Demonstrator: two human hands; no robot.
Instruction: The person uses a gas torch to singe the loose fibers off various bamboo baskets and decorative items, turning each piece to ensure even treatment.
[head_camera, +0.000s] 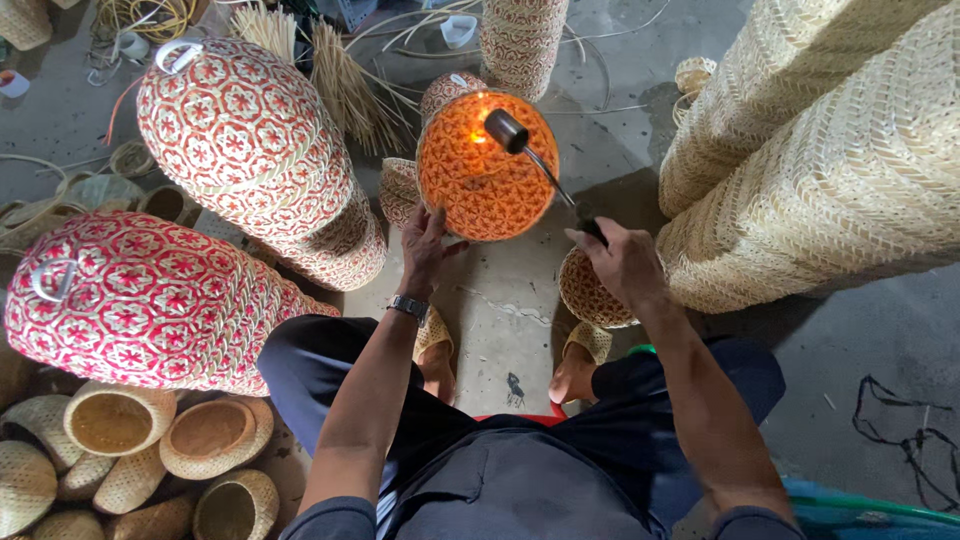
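My left hand (424, 245) steadies the lower left edge of a round woven basket shade (485, 172) that glows orange. My right hand (622, 258) grips the dark handle of a thin metal torch (530, 150). Its dark nozzle sits over the upper part of the glowing shade, with a small bright flame beside it. I am seated, knees apart, with the shade on the floor in front of me. A wristwatch is on my left wrist.
Stacks of red-and-cream woven shades (245, 135), (140, 300) lie at the left. Tall stacks of plain pale baskets (830, 150) rise at the right. Small natural baskets (115, 420) are piled at the lower left. Straw bundles (345, 85) lie behind. A small woven piece (590, 295) rests near my right hand.
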